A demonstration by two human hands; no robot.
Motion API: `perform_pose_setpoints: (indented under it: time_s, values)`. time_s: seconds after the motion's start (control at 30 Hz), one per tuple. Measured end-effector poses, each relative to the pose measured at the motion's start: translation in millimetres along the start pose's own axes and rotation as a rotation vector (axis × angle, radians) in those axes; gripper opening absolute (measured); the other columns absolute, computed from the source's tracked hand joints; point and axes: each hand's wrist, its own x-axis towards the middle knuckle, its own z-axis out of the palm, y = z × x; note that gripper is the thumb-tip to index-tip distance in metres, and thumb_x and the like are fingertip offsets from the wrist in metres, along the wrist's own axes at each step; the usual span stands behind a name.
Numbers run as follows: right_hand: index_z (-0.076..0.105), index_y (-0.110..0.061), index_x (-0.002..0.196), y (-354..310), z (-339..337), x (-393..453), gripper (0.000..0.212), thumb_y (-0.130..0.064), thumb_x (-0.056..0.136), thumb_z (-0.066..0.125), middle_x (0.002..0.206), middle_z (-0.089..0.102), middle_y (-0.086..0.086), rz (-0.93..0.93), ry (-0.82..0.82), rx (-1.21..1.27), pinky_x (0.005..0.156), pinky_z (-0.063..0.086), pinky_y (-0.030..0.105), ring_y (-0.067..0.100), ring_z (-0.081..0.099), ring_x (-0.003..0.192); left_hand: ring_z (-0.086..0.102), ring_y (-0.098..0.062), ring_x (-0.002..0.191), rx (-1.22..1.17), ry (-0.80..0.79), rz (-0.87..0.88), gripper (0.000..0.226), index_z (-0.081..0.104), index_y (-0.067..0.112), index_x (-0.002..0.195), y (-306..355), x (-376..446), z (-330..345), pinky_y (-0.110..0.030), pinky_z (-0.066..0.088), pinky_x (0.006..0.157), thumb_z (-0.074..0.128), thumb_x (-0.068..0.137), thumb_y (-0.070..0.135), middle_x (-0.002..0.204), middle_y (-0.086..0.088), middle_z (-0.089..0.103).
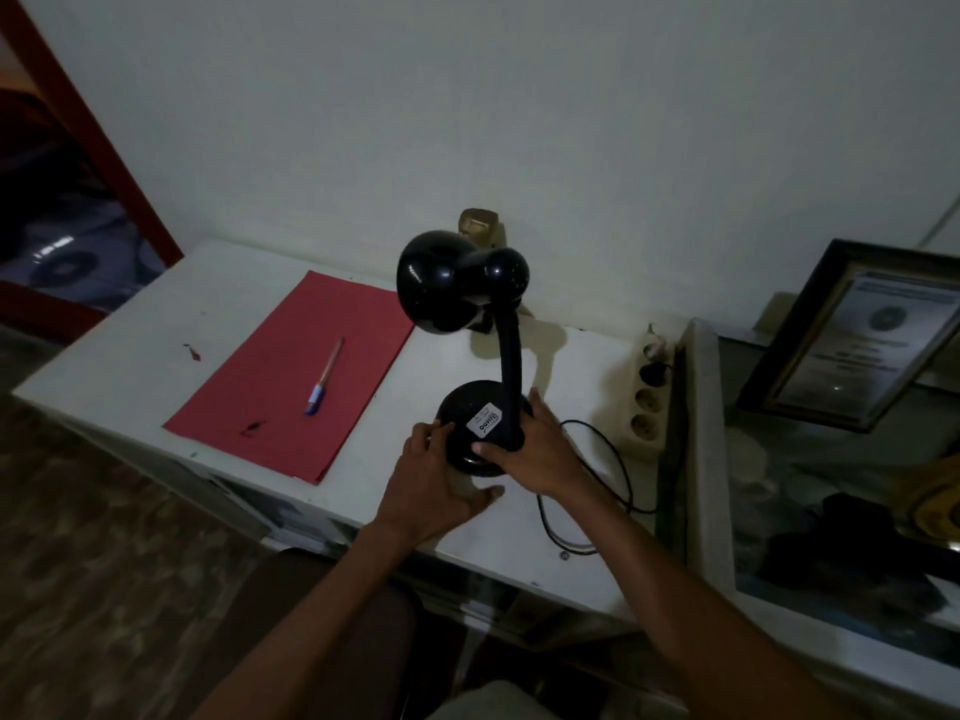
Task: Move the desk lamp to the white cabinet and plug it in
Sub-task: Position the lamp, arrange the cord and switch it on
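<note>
A black desk lamp (pixel 470 407) with a round base, a curved neck and a dome shade stands upright on the white cabinet (pixel 130 350). My left hand (pixel 434 485) touches the near left side of the base. My right hand (pixel 540 449) grips the base's right side, thumb on top by the neck. The lamp's black cord (pixel 613 459) loops on the cabinet top to the right. A black plug (pixel 653 374) sits in a cream power strip (pixel 649 402) at the cabinet's right edge; whether it is the lamp's plug I cannot tell.
A red folder (pixel 291 376) with a pen (pixel 324 379) on it lies left of the lamp. A glass-topped case (pixel 701 407) with a framed certificate (pixel 852 335) adjoins on the right. A small gold object (pixel 478 226) stands by the wall behind the lamp.
</note>
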Motion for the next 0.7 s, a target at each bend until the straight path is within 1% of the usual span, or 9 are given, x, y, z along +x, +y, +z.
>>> perform_pose_setpoints:
  time_s: [0.1,0.2,0.27,0.33,0.37,0.43,0.47,0.6,0.7]
  values:
    - [0.039,-0.029,0.152,8,-15,9,0.077,-0.048,0.086,0.072,0.162,0.031,0.004,-0.057,-0.040,0.014,0.123,0.028,0.044,0.027,0.029,0.150,0.048,-0.029,0.124,0.033,-0.034,0.049,0.112,0.038,0.012,0.146,-1,25,-15,-0.041,0.049,0.104,0.088,0.057,0.058,0.135,-0.011,0.042]
    - [0.040,-0.027,0.152,1,-26,6,0.077,-0.039,0.085,0.076,0.160,0.035,0.002,-0.067,-0.083,0.008,0.121,0.032,0.040,0.024,0.034,0.148,0.022,-0.028,0.150,0.099,-0.229,0.130,0.131,0.019,0.011,0.157,1,54,-23,-0.045,0.030,0.121,0.089,0.056,0.056,0.163,-0.010,0.018]
    - [0.045,-0.027,0.148,-1,-28,-5,0.079,-0.040,0.079,0.080,0.148,0.051,0.005,-0.046,-0.023,0.002,0.114,0.041,0.039,0.026,0.046,0.139,0.014,-0.021,0.153,0.116,-0.303,0.147,0.137,0.013,0.014,0.158,1,65,-24,-0.041,0.022,0.124,0.089,0.054,0.059,0.167,-0.003,0.010]
    - [0.049,-0.029,0.140,2,-28,-25,0.081,-0.052,0.069,0.080,0.135,0.057,0.004,0.026,0.050,-0.066,0.102,0.050,0.038,0.025,0.054,0.128,0.023,-0.018,0.151,0.109,-0.273,0.121,0.139,0.018,0.017,0.158,-2,67,-24,-0.039,0.027,0.122,0.089,0.048,0.064,0.166,0.002,0.018]
    - [0.048,-0.029,0.140,6,-29,-35,0.086,-0.057,0.065,0.080,0.136,0.054,0.004,0.071,0.055,-0.118,0.101,0.050,0.037,0.024,0.053,0.128,0.027,-0.019,0.149,0.105,-0.243,0.108,0.138,0.020,0.018,0.157,-2,67,-23,-0.038,0.029,0.121,0.088,0.047,0.066,0.165,0.002,0.021]
    - [0.041,-0.027,0.146,16,-31,-50,0.096,-0.056,0.065,0.082,0.146,0.045,0.003,0.138,-0.023,-0.223,0.105,0.046,0.037,0.025,0.048,0.133,0.031,-0.021,0.147,0.090,-0.173,0.072,0.137,0.024,0.017,0.156,-3,63,-20,-0.038,0.031,0.119,0.087,0.046,0.069,0.163,0.000,0.026]
    - [0.039,-0.025,0.147,19,-33,-55,0.093,-0.051,0.069,0.083,0.147,0.044,0.003,0.158,-0.073,-0.260,0.105,0.045,0.036,0.025,0.049,0.133,0.033,-0.022,0.147,0.082,-0.132,0.047,0.136,0.025,0.016,0.155,-2,60,-18,-0.039,0.032,0.118,0.086,0.046,0.070,0.163,-0.002,0.028]
    - [0.063,-0.019,0.126,17,-43,-51,0.042,-0.024,0.085,0.071,0.123,0.068,0.003,0.151,-0.077,-0.359,0.094,0.053,0.031,0.023,0.065,0.113,0.033,-0.029,0.145,0.052,0.024,-0.051,0.133,0.028,0.013,0.153,4,46,-6,-0.045,0.036,0.116,0.083,0.048,0.072,0.160,-0.007,0.031]
    - [0.070,-0.011,0.112,10,-57,-31,0.028,-0.017,0.085,0.067,0.118,0.069,0.008,0.154,-0.016,-0.391,0.091,0.056,0.034,0.028,0.067,0.108,0.028,-0.032,0.147,0.025,0.068,-0.099,0.134,0.025,0.009,0.154,11,41,0,-0.047,0.034,0.118,0.083,0.051,0.072,0.161,-0.011,0.027]
